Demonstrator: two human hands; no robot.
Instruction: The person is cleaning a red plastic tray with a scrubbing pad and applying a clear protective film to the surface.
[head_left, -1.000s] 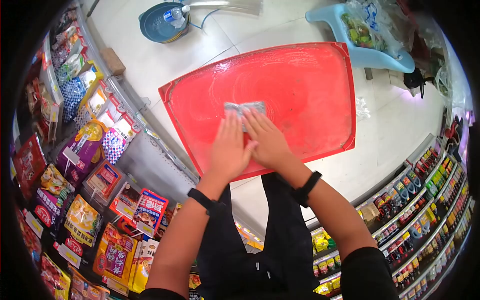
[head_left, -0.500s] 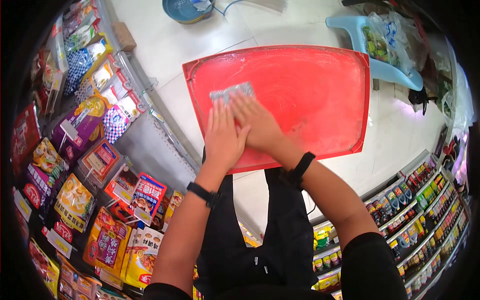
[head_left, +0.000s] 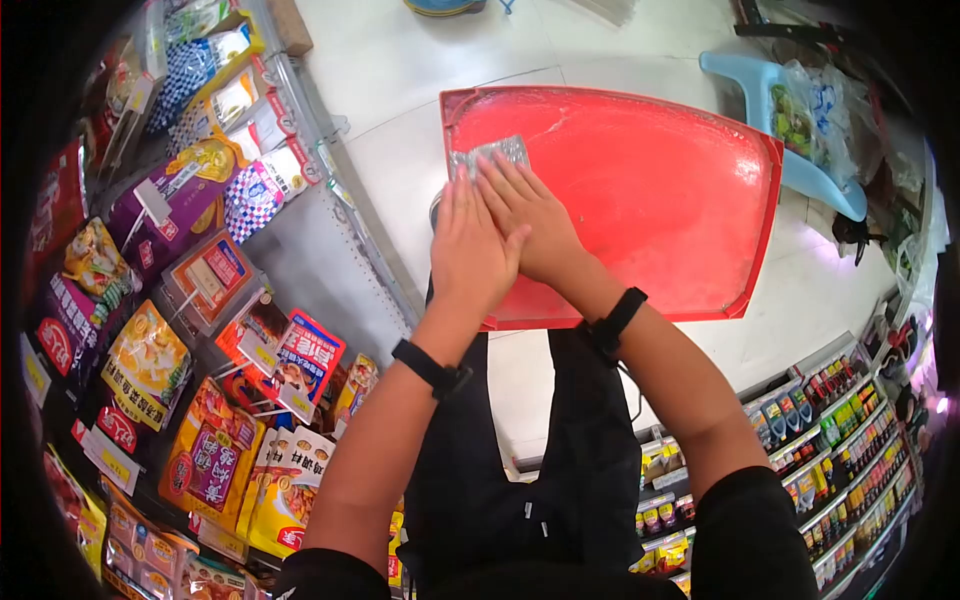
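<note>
Head view: both hands flat on a large red plastic tray with a raised rim (head_left: 660,200), at its near-left corner. Left hand (head_left: 468,250) lies palm-down, fingers straight and together, overlapping the right hand (head_left: 528,222), which is also palm-down with fingers spread a little. Neither hand is gripping; both press down on a small silvery-grey crumpled pad, looks like foil or a scouring cloth (head_left: 488,156). The pad sticks out past the fingertips, close to the tray's left rim and far-left corner, touching the tray surface. The tray surface shows whitish streaks.

Black wristband on left wrist (head_left: 432,368), another black wristband on right wrist (head_left: 613,322). Black sleeves and dark trousers below.

Left of the tray: a metal rack of hanging colourful snack packets (head_left: 190,300). Right and beyond the tray: a light blue plastic stool (head_left: 800,165) carrying clear plastic bags with green contents (head_left: 805,110). Lower right: shelves of small bottles and jars (head_left: 850,430). White tiled floor (head_left: 400,70) under everything.
</note>
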